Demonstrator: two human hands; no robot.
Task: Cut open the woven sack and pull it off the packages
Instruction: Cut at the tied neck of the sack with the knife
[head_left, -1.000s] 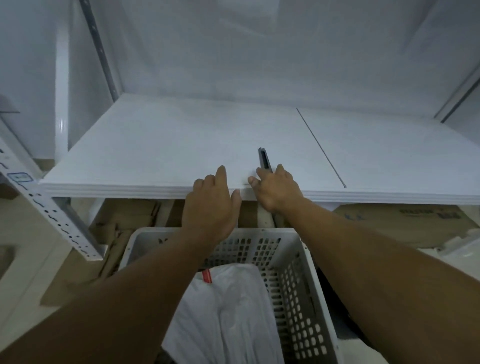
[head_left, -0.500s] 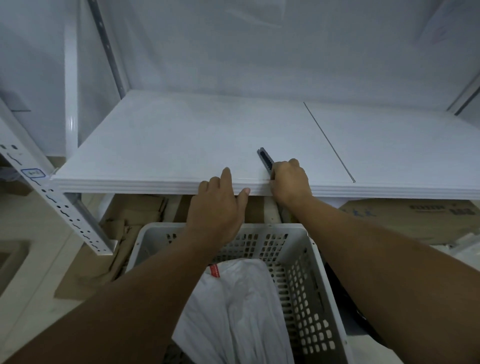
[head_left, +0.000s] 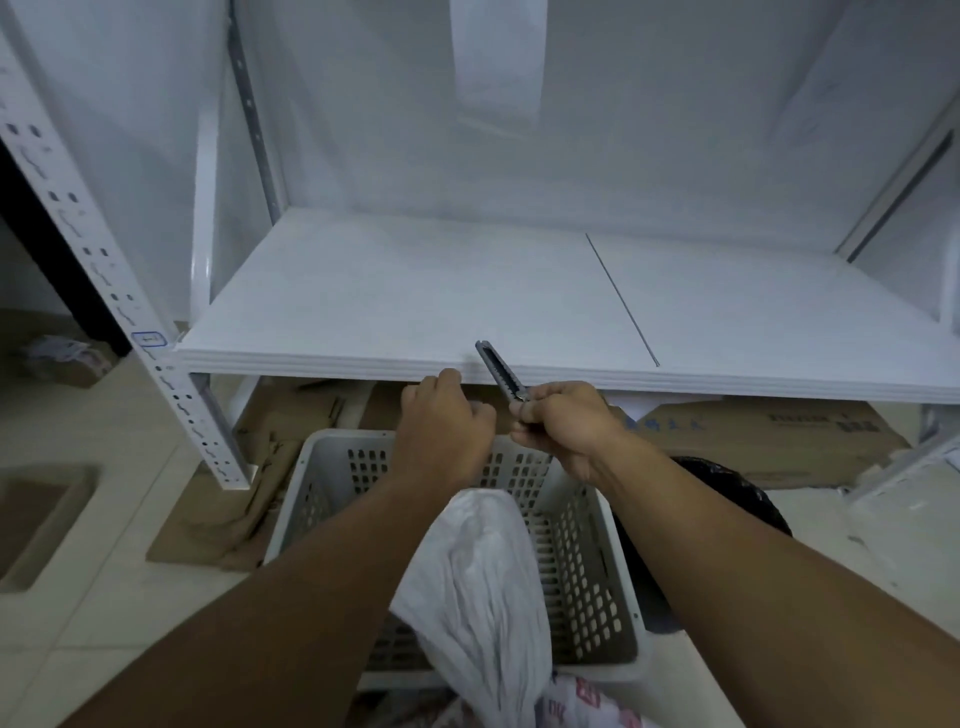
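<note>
My right hand (head_left: 563, 423) grips a grey utility knife (head_left: 500, 370) by its lower end, lifted just off the front edge of the white shelf (head_left: 395, 306), its tip pointing up and left. My left hand (head_left: 445, 426) hovers beside it with the fingers curled and nothing in them, above the far rim of a grey perforated basket (head_left: 582, 561). The bunched top of a white woven sack (head_left: 478, 582) rises out of the basket between my forearms. The packages inside are hidden.
A white slotted shelf upright (head_left: 93, 249) stands at the left. Flattened cardboard (head_left: 769, 441) lies under the shelf and on the tiled floor. A black round bin (head_left: 727, 493) sits right of the basket. Printed white-and-red plastic (head_left: 587, 701) shows at the bottom edge.
My right hand closed on the knife lying on the shelf and drew it back off the edge. My left hand left the shelf edge and curled. The view pulled back and up.
</note>
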